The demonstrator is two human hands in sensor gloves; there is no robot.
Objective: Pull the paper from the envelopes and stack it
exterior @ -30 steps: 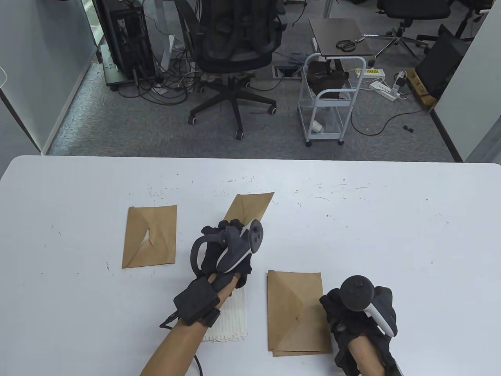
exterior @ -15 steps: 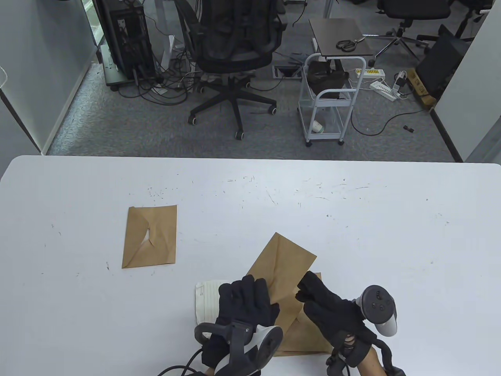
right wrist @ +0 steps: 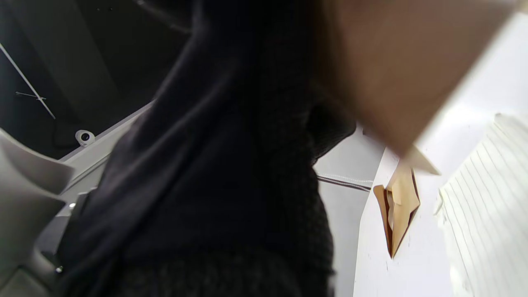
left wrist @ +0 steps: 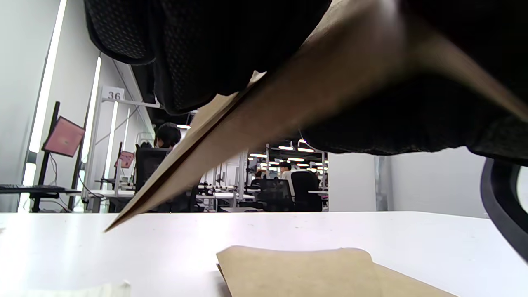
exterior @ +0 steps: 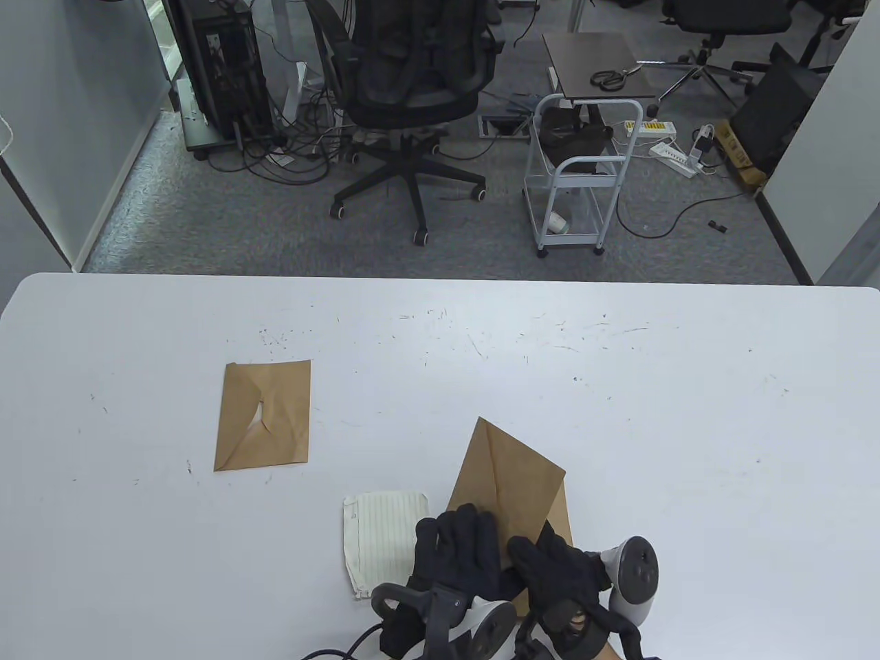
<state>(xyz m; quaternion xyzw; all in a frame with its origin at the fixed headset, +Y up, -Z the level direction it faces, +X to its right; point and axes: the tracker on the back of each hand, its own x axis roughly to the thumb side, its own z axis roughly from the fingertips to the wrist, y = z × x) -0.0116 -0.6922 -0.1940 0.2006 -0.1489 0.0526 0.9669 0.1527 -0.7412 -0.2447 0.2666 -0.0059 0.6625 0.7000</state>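
A brown envelope (exterior: 512,474) is lifted off the table at a tilt, its far corner pointing away from me. My left hand (exterior: 459,550) grips its near left end and my right hand (exterior: 555,569) grips its near right end. In the left wrist view the envelope (left wrist: 255,119) slopes down from my fingers toward the table. A lined white paper (exterior: 381,536) lies flat just left of my left hand; it also shows in the right wrist view (right wrist: 491,210). Another brown envelope (exterior: 565,512) lies flat under the held one, mostly hidden.
A third brown envelope (exterior: 265,416) with a small tear lies on the white table (exterior: 687,426) at the left; it also shows in the right wrist view (right wrist: 398,206). Office chairs and a cart stand beyond the table's far edge.
My left hand carried the envelope from the table's middle back to the front. My right hand came up and took hold of it. Both hands then drew nearer the front edge, and the envelope turned.
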